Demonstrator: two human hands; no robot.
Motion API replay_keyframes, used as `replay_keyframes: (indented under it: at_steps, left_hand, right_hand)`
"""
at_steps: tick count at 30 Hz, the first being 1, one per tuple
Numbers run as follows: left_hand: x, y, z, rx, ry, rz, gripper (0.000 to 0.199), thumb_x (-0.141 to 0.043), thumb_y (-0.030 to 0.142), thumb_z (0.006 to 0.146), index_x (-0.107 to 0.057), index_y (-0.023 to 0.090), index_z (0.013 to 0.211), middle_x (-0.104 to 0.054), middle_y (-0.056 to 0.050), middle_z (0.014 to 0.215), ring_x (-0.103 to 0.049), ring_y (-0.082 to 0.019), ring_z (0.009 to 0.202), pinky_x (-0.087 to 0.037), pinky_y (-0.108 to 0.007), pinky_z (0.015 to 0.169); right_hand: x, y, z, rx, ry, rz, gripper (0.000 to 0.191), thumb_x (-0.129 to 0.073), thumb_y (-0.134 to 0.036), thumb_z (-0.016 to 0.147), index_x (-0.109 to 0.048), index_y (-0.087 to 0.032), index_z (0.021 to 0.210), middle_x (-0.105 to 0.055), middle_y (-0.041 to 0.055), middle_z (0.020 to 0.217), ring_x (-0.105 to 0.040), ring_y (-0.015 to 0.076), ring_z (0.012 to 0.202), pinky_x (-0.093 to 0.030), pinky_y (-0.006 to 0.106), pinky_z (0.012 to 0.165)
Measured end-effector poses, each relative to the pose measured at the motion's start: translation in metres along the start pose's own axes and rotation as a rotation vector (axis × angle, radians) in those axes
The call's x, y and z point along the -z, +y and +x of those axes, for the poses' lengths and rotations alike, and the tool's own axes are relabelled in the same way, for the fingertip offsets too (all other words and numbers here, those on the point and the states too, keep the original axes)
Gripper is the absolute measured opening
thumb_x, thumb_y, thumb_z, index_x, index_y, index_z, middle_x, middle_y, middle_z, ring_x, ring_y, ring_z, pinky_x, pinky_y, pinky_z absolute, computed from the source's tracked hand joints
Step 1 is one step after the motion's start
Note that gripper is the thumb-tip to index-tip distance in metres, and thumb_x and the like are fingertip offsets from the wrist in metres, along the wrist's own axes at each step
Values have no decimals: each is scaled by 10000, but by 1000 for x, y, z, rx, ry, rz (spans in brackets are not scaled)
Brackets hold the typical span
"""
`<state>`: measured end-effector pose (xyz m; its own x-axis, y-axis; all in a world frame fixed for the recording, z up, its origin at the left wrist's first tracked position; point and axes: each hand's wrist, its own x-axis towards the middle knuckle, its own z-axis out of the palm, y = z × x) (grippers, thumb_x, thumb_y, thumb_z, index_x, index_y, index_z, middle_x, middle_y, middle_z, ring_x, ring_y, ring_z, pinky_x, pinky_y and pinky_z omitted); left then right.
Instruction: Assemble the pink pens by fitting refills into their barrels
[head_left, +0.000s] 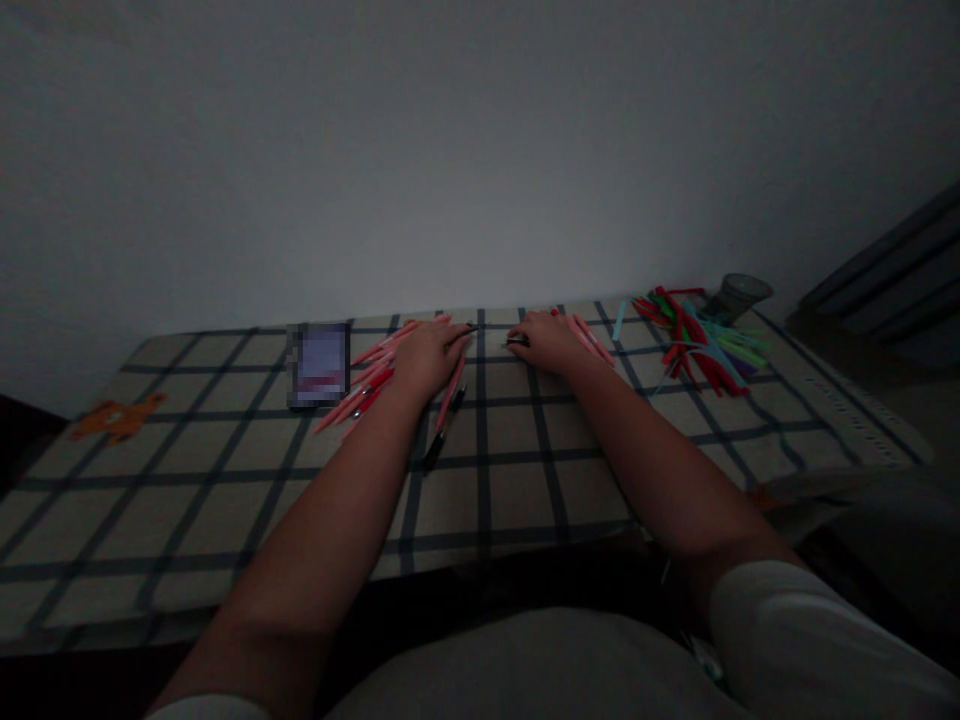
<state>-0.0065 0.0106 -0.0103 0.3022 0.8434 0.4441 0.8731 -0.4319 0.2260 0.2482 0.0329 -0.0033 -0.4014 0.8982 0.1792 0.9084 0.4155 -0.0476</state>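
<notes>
Pink pens (345, 408) lie in a loose heap beside and under my left hand (429, 352), some with red parts. The fingers of that hand are closed on a slim black piece (471, 328), which looks like a pen cap. Across a small gap, my right hand (551, 340) pinches a pen (516, 343); its dark end points left, the rest is hidden by the hand. A few more pink pens (592, 340) rest just right of this hand. Below my left fingers lie a pen with a black end (435, 448) and a short black piece (459, 397).
A checked cloth (517, 500) covers the table, which meets a plain wall. Left of the pens lies a phone-like device (322, 365), its screen blurred; farther left is an orange figure (118, 417). At right are colourful strips (701, 350) and a dark see-through cup (741, 292).
</notes>
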Motion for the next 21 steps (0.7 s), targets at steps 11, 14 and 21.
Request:
replay_keyframes:
  at_steps: [11,14,21]
  left_hand:
    - [4,3,1,8,-10,-17,330,-583,378,1097,-818,309,1319,-817,-59,1355,-708,-291,1337,-547,-487,1168]
    - [3,3,1,20,-17,-15,342,-580,386,1100,-813,307,1338,-809,-64,1374,-699,-297,1354,-549,-491,1162]
    - [7,7,0,56,-60,18,373,-569,378,1112,-791,289,1398,-783,-58,1432,-678,-283,1382,-518,-447,1197]
  right_hand:
    - [7,1,-1,-16,-13,14,267,-695,-351,1044,-865,-190,1172,-778,170,1257,-663,326,1169,-482,457,991]
    - [8,0,-1,-19,-29,23,266,-688,-339,1045,-863,-195,1187,-793,159,1256,-674,310,1172,-487,445,1011]
    - [6,3,1,9,-2,26,357,-677,-323,1045,-788,-207,1364,-775,141,1349,-670,308,1252,-477,432,1071]
